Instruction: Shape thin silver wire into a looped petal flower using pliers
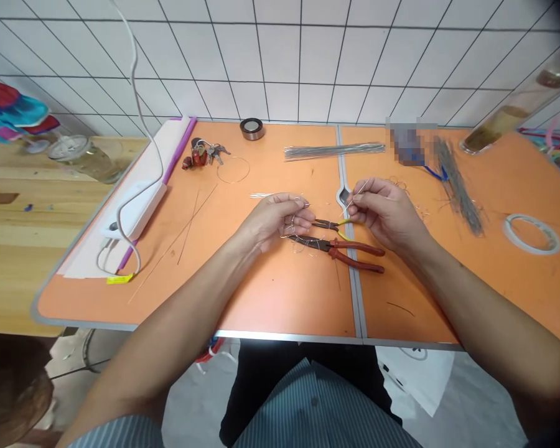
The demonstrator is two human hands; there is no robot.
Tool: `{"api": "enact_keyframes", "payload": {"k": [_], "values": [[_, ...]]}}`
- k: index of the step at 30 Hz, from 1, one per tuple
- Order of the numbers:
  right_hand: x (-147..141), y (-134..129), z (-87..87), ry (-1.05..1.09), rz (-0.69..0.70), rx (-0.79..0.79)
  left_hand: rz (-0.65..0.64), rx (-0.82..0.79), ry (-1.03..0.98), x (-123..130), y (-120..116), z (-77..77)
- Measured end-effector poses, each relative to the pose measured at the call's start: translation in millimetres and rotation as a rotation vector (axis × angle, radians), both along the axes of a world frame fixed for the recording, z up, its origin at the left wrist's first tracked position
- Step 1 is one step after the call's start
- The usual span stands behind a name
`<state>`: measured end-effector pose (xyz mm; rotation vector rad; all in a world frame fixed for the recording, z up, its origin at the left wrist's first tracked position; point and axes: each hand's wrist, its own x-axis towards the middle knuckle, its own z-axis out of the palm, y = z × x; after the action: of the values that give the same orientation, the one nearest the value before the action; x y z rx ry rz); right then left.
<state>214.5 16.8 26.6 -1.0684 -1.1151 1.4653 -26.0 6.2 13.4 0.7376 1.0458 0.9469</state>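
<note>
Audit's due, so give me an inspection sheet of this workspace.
surface: orange folding table, metal seam down its middle
job's things: thin wire; red-handled pliers; yellow-handled pliers
clutter: keys; tape roll; wire rod bundle
grippers: left hand curled over fine wire loops; right hand pinching the thin wire
cables: white cable by the power strip
surroundings: white tiled wall; glass jar on a wooden surface

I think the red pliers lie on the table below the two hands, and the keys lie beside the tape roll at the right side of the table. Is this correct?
No: the head view shows the keys at the left side of the table, near the power strip, not beside the tape roll. The part about the red pliers is right.
</note>
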Motion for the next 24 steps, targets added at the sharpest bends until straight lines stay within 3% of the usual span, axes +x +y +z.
{"api": "enact_keyframes", "payload": {"k": [12,19,24], "values": [[-1,-4,-3.1,-0.03,0.007,0.047,-0.132,0.036,0.189,-1,-8,5.7],[0,-1,-8.8,-0.036,0.026,0.038,-0.545,0.117,0.292,-7,-21,15.1],[-4,-4,-10.9,-0.09,0.014,0.101,-0.626,0.282,0.542,-7,-27,23.0]]}}
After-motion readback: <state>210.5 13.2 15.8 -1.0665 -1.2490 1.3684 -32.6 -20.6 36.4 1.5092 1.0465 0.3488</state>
